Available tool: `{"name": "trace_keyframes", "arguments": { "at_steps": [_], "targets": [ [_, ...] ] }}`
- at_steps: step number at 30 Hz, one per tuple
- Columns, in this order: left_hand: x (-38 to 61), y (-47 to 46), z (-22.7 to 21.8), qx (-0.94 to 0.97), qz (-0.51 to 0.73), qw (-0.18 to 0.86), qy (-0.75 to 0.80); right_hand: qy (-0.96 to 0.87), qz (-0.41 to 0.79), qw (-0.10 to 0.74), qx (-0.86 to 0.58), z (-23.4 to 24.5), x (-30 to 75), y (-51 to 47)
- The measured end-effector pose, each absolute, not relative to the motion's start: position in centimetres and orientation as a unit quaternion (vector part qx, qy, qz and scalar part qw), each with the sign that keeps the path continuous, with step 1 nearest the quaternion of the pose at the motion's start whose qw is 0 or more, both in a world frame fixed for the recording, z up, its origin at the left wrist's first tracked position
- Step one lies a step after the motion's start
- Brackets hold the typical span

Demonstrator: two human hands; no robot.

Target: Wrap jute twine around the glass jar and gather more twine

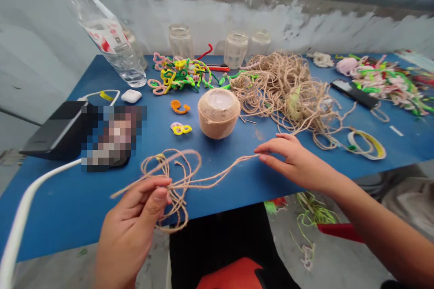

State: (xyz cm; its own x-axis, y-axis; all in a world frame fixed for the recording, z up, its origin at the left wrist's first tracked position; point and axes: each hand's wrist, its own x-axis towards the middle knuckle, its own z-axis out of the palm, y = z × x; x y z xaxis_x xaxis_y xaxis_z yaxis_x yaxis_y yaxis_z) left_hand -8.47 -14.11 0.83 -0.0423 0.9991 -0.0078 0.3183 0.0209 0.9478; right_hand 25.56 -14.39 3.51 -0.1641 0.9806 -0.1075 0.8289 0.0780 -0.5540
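Between thumb and fingers, my left hand (pixel 135 221) pinches a looped length of jute twine (pixel 183 162) low over the front of the blue table (pixel 224 176). Two strands run from there to my right hand (pixel 288 158), whose thumb and fingertips are closed on them. Past both hands stands a round jar wrapped in twine (pixel 219 119), its pale top facing up. Close behind it and to the right lies a big tangled heap of jute twine (pixel 274 76). An orange pipe-cleaner curl (pixel 179 107) and a pink-and-yellow pipe-cleaner piece (pixel 181 129) lie left of the jar.
A clear plastic bottle (pixel 111 40) leans at the back left, near a black device (pixel 57 131) and a white earbud case (pixel 131 95). Glass jars (pixel 236 49) line the wall. Colourful pipe cleaners (pixel 179 74) and a roll of tape (pixel 368 145) lie about.
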Motion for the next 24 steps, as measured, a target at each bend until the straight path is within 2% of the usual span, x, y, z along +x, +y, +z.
{"name": "trace_keyframes", "arguments": {
  "at_steps": [7, 12, 16, 20, 24],
  "targets": [
    [-5.0, -14.8, 2.3, 0.631, 0.35, 0.435, 0.539, -0.744, 0.32, 0.192, -0.554, 3.9, 21.9, -15.3],
    [-2.6, -15.6, 2.3, 0.735, 0.31, 0.414, 0.439, -0.761, 0.398, 0.186, -0.478, 3.8, 19.2, -15.3],
    [-1.6, -15.8, 1.7, 0.765, 0.319, 0.37, 0.419, -0.737, 0.49, 0.165, -0.436, 3.2, 18.8, -15.5],
    [-1.0, -15.5, 1.9, 0.781, 0.317, 0.334, 0.421, -0.695, 0.518, 0.211, -0.452, 2.6, 19.5, -16.5],
    [-0.5, -15.3, 2.7, 0.787, 0.236, 0.421, 0.384, -0.695, 0.536, 0.252, -0.409, 3.1, 20.2, -17.2]
  ]
}}
